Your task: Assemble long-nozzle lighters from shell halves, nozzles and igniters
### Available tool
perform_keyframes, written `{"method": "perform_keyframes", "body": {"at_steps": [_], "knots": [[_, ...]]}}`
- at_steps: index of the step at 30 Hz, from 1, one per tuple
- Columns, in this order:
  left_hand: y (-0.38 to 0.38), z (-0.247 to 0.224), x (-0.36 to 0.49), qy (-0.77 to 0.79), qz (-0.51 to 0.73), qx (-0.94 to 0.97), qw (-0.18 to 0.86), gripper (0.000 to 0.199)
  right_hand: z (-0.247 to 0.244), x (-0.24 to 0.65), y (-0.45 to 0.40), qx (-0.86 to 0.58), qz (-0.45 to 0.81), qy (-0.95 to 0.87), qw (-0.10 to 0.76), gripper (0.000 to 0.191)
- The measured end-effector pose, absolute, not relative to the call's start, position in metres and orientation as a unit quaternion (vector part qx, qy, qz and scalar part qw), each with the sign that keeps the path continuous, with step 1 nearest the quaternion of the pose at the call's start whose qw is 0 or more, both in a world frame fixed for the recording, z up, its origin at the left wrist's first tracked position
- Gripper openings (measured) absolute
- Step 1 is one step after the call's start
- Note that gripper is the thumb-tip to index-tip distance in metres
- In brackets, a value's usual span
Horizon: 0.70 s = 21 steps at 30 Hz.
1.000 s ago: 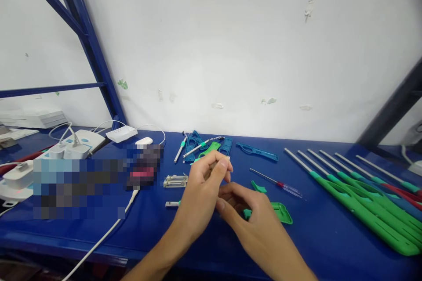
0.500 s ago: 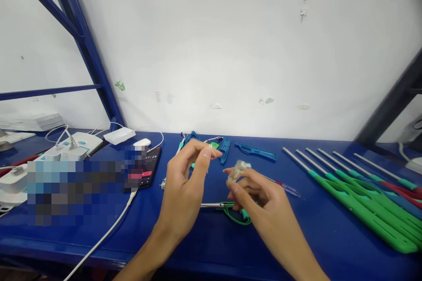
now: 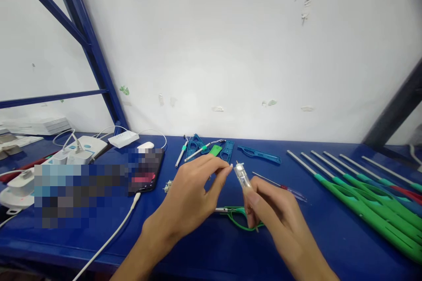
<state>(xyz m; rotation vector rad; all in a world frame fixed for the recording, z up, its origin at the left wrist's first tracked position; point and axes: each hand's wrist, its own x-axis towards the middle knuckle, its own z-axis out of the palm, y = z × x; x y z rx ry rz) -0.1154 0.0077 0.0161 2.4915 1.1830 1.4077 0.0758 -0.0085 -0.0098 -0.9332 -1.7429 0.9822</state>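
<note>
Between the thumb and index finger of my left hand (image 3: 189, 197) is pinched a tiny white piece (image 3: 231, 166), too small to name. My right hand (image 3: 278, 213) grips a clear plastic lighter fuel tank (image 3: 242, 176), tilted, with a thin metal tip on its upper end. The white piece is close beside that end; whether they touch I cannot tell. Beneath both hands lies an open green lighter casing (image 3: 236, 224) with a metal tube (image 3: 221, 210), partly covered by my right hand.
Blue casing halves (image 3: 260, 154) and lighter tubes (image 3: 181, 153) lie at the back. A screwdriver (image 3: 283, 187) rests right of my hands. Several long lighters (image 3: 356, 206) fill the right side. On the left are a phone (image 3: 157, 171), a white cable (image 3: 123, 215) and a power strip (image 3: 18, 197).
My left hand has moved right and slightly down, bringing the white piece to the tank. The tank, blurred before, now points up and left in my right hand.
</note>
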Motion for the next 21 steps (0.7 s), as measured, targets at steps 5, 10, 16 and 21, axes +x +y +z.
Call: {"method": "perform_keyframes", "body": {"at_steps": [5, 10, 16, 21], "knots": [[0.0089, 0.0113, -0.1145, 0.371, 0.442, 0.816, -0.022, 0.012, -0.0121, 0.079, -0.0045, -0.369, 0.369, -0.735, 0.433, 0.052], [0.0093, 0.009, -0.1157, 0.391, 0.409, 0.824, -0.049, 0.016, -0.0145, 0.0824, -0.0009, -0.372, 0.366, -0.734, 0.435, 0.053], [0.0116, 0.0085, -0.118, 0.391, 0.386, 0.831, -0.089, 0.018, -0.0124, 0.0806, -0.0015, -0.369, 0.368, -0.734, 0.435, 0.054], [0.0108, 0.0087, -0.1194, 0.4, 0.348, 0.84, -0.116, 0.021, -0.0078, 0.0805, -0.0011, -0.377, 0.352, -0.754, 0.406, 0.055]]}}
